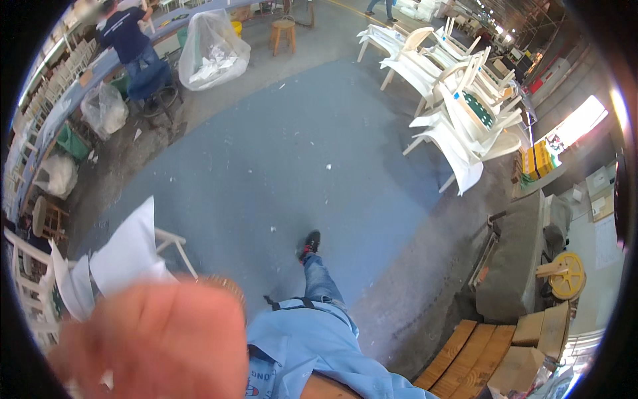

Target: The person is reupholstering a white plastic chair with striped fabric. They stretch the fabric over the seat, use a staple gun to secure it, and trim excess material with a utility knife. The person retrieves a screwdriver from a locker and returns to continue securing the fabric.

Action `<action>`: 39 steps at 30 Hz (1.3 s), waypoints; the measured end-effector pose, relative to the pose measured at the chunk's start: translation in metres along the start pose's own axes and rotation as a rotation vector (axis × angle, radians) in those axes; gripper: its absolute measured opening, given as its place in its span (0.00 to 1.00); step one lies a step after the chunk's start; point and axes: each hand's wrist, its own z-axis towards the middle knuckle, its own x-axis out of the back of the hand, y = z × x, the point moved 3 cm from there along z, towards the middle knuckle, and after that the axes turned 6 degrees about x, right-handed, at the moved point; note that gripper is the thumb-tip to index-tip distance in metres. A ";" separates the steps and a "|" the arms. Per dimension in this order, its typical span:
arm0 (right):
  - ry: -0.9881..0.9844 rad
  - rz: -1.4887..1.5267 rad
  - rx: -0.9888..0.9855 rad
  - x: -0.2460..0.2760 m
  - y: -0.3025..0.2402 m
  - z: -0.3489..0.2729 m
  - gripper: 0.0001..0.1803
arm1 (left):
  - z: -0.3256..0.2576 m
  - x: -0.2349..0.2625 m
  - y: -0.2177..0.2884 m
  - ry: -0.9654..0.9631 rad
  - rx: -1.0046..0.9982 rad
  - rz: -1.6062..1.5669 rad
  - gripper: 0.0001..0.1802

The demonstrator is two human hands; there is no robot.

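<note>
My left hand (pixel 156 342) fills the lower left, very close to the lens and blurred, so its fingers cannot be made out. Just behind it stands a white plastic chair (pixel 126 256), tilted, with its legs pointing right; whether the hand grips it I cannot tell. My right hand is out of the picture. Only my light blue shirt (pixel 312 346) and my jeans leg with a dark shoe (pixel 310 243) show, above the blue-painted floor (pixel 299 153).
Stacks of white plastic chairs (pixel 458 100) stand at the upper right. A person in a dark shirt (pixel 126 33) works at a long bench at the upper left, near clear bags of white scraps (pixel 212 50) and a wooden stool (pixel 284 33). Wooden boards (pixel 465 352), cardboard boxes (pixel 531 332) and a yellow reel (pixel 567 276) sit at the lower right.
</note>
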 end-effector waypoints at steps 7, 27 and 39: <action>0.011 -0.215 0.084 0.068 -0.301 0.188 0.40 | -0.171 0.029 -0.482 -0.678 0.879 0.613 0.29; -0.208 -0.375 0.387 0.031 -1.107 0.482 0.25 | -0.291 0.525 -0.941 -1.176 1.576 1.449 0.22; -0.094 -0.483 0.402 -0.014 -1.336 0.662 0.13 | -0.093 0.416 -1.491 -0.553 1.605 0.891 0.27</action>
